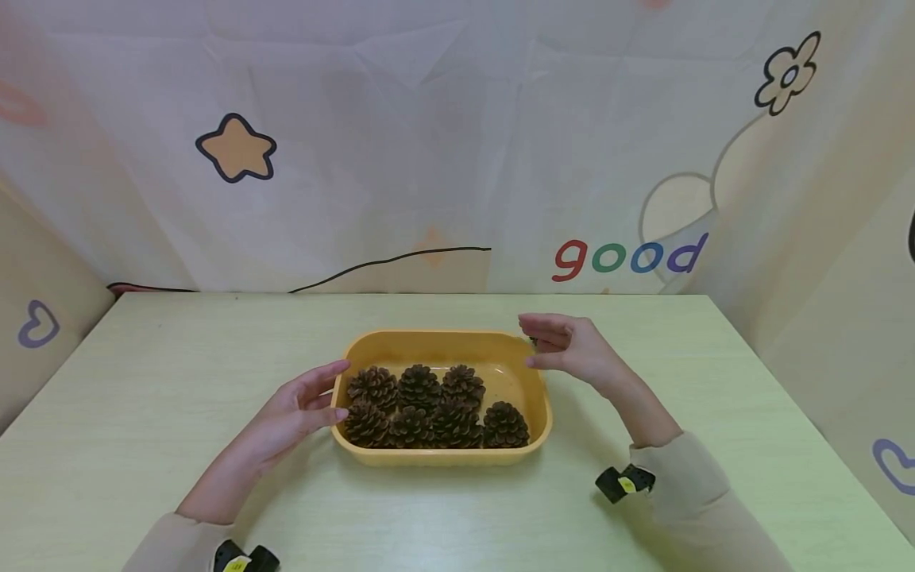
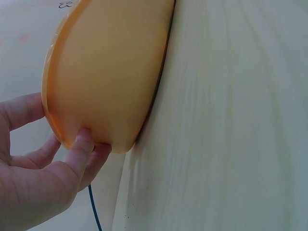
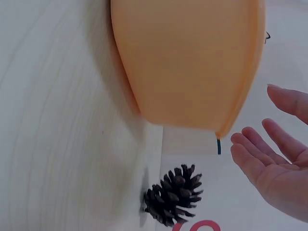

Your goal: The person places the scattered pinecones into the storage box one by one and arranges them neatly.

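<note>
A yellow plastic basin (image 1: pixel 439 458) stands on the table with several brown pine cones (image 1: pixel 420 388) in it, mostly toward its left and near side. My left hand (image 1: pixel 303 405) rests against the basin's left end; in the left wrist view its fingertips touch the rim and outer wall. By the far right corner of the basin, my right hand (image 1: pixel 572 349) is raised with its fingers extended, and holds nothing. Past that hand, one pine cone (image 3: pixel 173 196) rests on the table in the right wrist view; in the head view the hand hides most of it.
The pale wood-grain table (image 1: pixel 214 381) reaches back to a printed cloth (image 1: pixel 400 159), which also hangs along both sides. A black wrist camera (image 1: pixel 625 482) sits at the right sleeve, and another (image 1: pixel 245 558) at the left sleeve.
</note>
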### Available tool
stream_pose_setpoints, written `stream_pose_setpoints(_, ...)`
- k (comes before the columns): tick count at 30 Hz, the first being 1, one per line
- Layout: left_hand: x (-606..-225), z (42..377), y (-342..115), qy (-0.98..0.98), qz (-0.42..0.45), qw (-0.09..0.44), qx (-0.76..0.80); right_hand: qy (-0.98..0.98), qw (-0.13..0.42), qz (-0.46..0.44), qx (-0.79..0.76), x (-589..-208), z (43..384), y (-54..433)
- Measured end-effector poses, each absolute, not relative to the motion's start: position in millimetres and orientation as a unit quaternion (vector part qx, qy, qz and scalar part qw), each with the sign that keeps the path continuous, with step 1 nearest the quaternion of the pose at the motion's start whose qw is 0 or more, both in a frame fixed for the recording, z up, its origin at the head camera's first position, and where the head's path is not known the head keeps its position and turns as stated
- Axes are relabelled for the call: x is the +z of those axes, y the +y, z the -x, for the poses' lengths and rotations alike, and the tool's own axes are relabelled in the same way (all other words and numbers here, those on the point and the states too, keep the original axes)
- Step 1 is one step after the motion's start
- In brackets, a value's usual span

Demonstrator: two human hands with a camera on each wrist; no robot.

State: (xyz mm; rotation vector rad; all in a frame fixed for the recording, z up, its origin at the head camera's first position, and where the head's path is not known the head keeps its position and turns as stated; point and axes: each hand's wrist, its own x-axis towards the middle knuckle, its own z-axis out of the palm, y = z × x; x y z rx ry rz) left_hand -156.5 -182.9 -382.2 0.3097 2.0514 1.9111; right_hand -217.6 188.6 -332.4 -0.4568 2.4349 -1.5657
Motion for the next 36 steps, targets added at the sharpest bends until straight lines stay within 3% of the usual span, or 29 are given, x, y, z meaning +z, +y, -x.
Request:
stream_pose_setpoints(13,-380,156,-184,0.723,-0.101,0.162,0.664,0.852,0.06,0.127,-0.504,-338,231,220)
stream_pose_setpoints(36,-382,157,-183,0.72,-0.099,0.162,0.667,0.883,0.064,0.105,-0.454,-353,261,235)
